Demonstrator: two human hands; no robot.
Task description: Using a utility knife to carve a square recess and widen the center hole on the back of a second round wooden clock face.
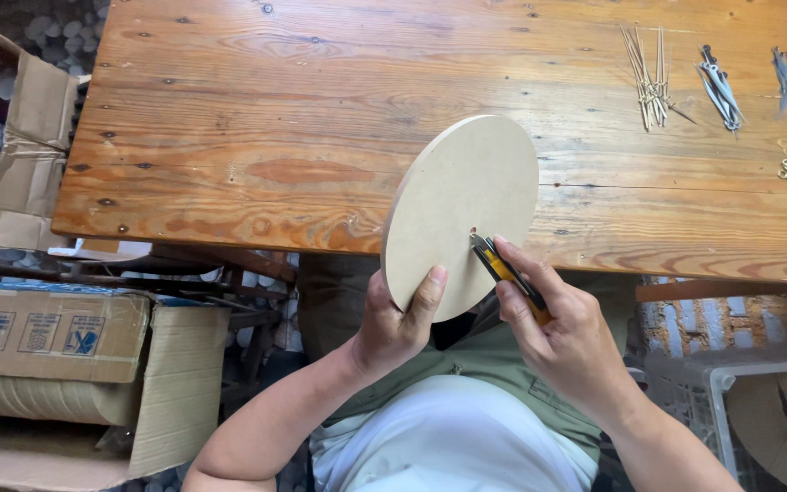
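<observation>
Left hand (393, 323) fingers clasping round board (462, 214) at its lower edge; right hand (562, 337) fingers gripping yellow knife (507, 273), tip on board.

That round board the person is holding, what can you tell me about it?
The round board is a flat, pale tan disc, apparently fibreboard, with a smooth plain face and a thin edge. It is held tilted over the near edge of the wooden table. The left hand grips its lower rim, and the right hand presses the tip of a yellow utility knife to its face.
</observation>
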